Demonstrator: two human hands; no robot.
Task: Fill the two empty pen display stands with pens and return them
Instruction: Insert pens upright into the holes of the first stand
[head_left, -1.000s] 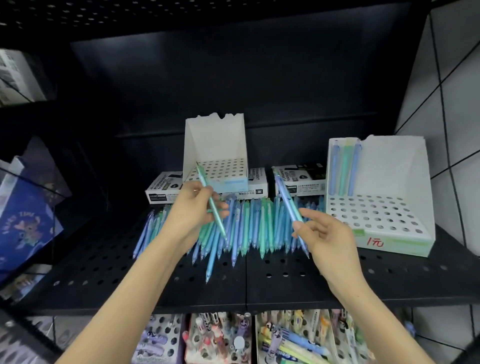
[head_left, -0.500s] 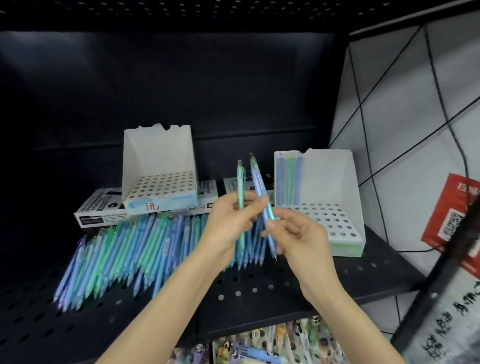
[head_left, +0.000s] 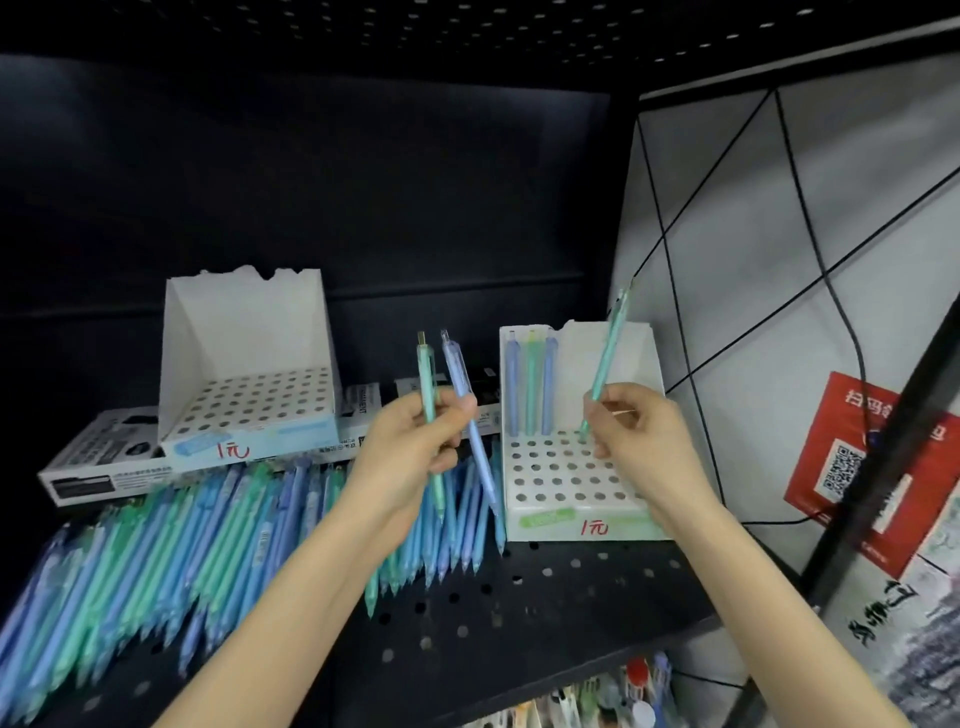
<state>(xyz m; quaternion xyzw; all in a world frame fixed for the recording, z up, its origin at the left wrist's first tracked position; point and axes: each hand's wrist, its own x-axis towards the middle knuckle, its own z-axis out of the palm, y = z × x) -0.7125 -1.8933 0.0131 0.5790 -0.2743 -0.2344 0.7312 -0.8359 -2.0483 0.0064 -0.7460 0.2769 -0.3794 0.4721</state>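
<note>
You face a black perforated metal shelf (head_left: 519, 623) with a dark back panel, and a white tiled wall (head_left: 779, 234) to its right. Your right hand (head_left: 639, 441) pinches a teal pen (head_left: 608, 358) between thumb and curled fingers, gripping it low on the barrel. The pen leans up and to the right, with its lower tip down at the back rows of holes; whether it sits in a hole, you cannot tell. Below that hand is the right pen display stand (head_left: 550, 519), white, marked in red on its front wall. Its hole grid is mostly unfilled, and only three pens (head_left: 530, 384) stand upright along the back left. Your left hand (head_left: 410, 457) is curled round two pens, a green pen (head_left: 427, 379) held nearly upright and a blue pen (head_left: 460, 379) tilted so that the two cross in your grip. It hovers just left of the right stand, above a wide heap of loose pens (head_left: 208, 530), blue and green, lying side by side across the shelf. Behind the heap the left pen display stand (head_left: 244, 332) holds no pens and rests on flat printed cartons (head_left: 88, 473). Far right, a red sign with a QR code (head_left: 857, 467) hangs by a black cable (head_left: 841, 312) running down the wall.
</note>
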